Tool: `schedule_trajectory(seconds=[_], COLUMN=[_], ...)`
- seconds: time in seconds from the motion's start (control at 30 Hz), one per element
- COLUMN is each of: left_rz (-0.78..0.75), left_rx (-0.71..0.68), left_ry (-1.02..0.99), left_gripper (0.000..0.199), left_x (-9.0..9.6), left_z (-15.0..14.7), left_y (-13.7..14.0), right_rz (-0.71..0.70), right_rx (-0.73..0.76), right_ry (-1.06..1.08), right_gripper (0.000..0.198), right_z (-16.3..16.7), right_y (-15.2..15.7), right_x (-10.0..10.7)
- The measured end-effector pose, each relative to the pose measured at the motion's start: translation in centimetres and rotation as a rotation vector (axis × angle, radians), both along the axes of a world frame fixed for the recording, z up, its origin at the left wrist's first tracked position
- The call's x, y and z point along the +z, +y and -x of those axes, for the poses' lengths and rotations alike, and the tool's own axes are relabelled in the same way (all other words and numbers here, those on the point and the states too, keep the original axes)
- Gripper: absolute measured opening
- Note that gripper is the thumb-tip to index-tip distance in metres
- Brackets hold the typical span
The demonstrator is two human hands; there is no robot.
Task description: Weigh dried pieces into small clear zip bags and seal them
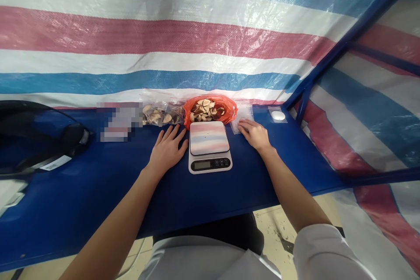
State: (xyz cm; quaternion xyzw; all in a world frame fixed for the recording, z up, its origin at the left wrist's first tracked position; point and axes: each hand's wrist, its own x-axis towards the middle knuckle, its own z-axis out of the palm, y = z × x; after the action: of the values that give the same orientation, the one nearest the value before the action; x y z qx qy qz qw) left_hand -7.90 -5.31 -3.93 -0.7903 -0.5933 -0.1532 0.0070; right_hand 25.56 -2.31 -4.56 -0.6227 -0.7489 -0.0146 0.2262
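Observation:
My left hand (pixel 169 148) lies flat on the blue table, fingers spread, just left of a white digital kitchen scale (pixel 210 146). My right hand (pixel 255 134) rests on flat clear plastic bags (pixel 234 127), its fingers slightly bent and lifting nothing. The scale stands between both hands, with a striped reflection on its bare platform; I cannot read its display. Behind it sits an open red plastic bag (pixel 233 109) full of dried mushroom-like slices (pixel 206 109). Clear bags of similar slices (pixel 157 116) lie beyond my left fingertips.
A small white oval object (pixel 278 115) lies on a clear packet at the right. A pixelated item (pixel 120 122) and a black item with a strap (pixel 75 135) are on the left. Striped tarpaulin (pixel 164 35) hangs behind, and a blue frame post (pixel 344 43) slants along the right.

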Motion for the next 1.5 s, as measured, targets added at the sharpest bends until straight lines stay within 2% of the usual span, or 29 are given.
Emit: schedule_trajectory(seconds=[0.3,0.47,0.63,0.83,0.93,1.07,1.2,1.3,1.37,1.43,1.5], left_rz=[-0.013,-0.019,-0.019,0.015,0.090,0.327,0.571,0.679,0.745,0.815,0.839], left_rx=[0.004,0.030,0.062,-0.140,-0.224,-0.295,-0.292,-0.350,-0.423,-0.492,-0.517], left_ry=[-0.017,-0.148,-0.418,-0.640,-0.727,-0.980,-1.214,-1.283,-1.297,-1.321,-1.361], left_gripper=[0.052,0.048,0.044,0.045,0.047,0.051,0.047,0.040,0.044,0.050,0.046], left_x=[-0.1,0.0,1.3,4.1,5.0,5.5,5.6,6.0,6.4,6.8,6.9], left_z=[0.0,0.2,0.5,-0.6,-2.2,-4.2,-5.1,-5.2,-5.3,-5.3,-5.2], left_y=[0.0,0.3,0.3,0.1,0.6,2.1,4.0,5.1,5.5,5.7,5.8], right_rz=[-0.031,-0.067,-0.046,0.107,0.187,0.268,0.315,0.348,0.361,0.372,0.364], right_rx=[-0.092,-0.089,-0.047,0.140,0.251,0.358,0.442,0.510,0.546,0.549,0.518], right_ry=[0.050,0.307,0.632,0.910,0.996,1.073,1.076,1.079,1.113,1.150,1.184], right_gripper=[0.031,0.032,0.041,0.039,0.036,0.035,0.033,0.029,0.029,0.031,0.034], right_z=[0.1,-0.5,-1.1,0.1,1.4,3.2,4.6,5.4,5.8,6.0,6.2], right_y=[-0.3,-0.6,-1.7,-3.5,-3.8,-3.2,-2.4,-1.8,-1.3,-0.8,-0.4], right_x=[0.6,1.4,2.9,5.4,6.4,7.2,7.8,7.9,7.7,7.3,6.9])
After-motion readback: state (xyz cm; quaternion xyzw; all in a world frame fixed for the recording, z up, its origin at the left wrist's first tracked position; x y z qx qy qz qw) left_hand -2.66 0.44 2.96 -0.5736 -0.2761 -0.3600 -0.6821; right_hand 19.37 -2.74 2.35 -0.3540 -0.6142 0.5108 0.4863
